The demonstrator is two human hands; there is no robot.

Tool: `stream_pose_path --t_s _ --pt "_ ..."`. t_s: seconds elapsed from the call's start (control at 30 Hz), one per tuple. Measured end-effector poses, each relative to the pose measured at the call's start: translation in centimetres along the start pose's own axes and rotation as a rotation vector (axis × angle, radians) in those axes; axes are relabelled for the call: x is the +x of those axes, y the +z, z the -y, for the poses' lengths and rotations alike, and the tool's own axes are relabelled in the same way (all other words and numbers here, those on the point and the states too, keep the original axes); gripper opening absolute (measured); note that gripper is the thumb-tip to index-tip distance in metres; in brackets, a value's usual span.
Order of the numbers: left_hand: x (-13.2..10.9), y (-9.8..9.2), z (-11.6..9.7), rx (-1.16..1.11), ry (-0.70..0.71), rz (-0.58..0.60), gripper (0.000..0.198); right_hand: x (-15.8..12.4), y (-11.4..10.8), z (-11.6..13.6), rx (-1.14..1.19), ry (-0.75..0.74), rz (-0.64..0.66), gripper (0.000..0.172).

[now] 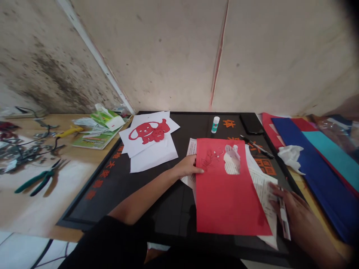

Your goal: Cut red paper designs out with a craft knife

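Observation:
A large red sheet [224, 201] with a cut-out hole and thin line drawings lies over printed pages [260, 183] on the black board. My left hand [187, 167] pinches the left edge of the red sheet, thumb on top. On the right, my right hand [294, 209] holds a slim white cutter [284, 218], and its fingertips touch the printed pages. Through the hole, printed paper shows. Red dog-shaped cut-outs [148, 131] rest on white sheets [153, 158] at the back left.
A glue stick [215, 124] stands behind the red sheet. A pen [256, 146], a black phone [251, 124] and crumpled tissue [291, 157] are at the right, beside blue sheets [316, 186]. Pliers [42, 179] and a green packet [105, 117] lie left.

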State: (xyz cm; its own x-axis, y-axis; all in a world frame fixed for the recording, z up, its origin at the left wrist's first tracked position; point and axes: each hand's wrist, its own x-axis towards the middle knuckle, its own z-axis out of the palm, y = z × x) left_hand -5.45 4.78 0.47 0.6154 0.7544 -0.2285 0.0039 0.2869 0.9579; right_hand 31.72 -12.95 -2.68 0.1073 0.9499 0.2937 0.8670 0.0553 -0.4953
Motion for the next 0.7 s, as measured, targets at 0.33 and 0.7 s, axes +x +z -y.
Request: stream_pose_path --t_s 0.33,0.7 --pt "-0.2 1.6 -0.7 0.090 -0.026 0.057 0.050 7.0 -0.7 -3.8 -0.347 -0.236 0.144 0.038" --pt "-0.3 -0.9 -0.3 0.060 -0.060 0.097 0.056 4.7 -2.7 -3.9 -0.125 0.038 0.153 0.017"
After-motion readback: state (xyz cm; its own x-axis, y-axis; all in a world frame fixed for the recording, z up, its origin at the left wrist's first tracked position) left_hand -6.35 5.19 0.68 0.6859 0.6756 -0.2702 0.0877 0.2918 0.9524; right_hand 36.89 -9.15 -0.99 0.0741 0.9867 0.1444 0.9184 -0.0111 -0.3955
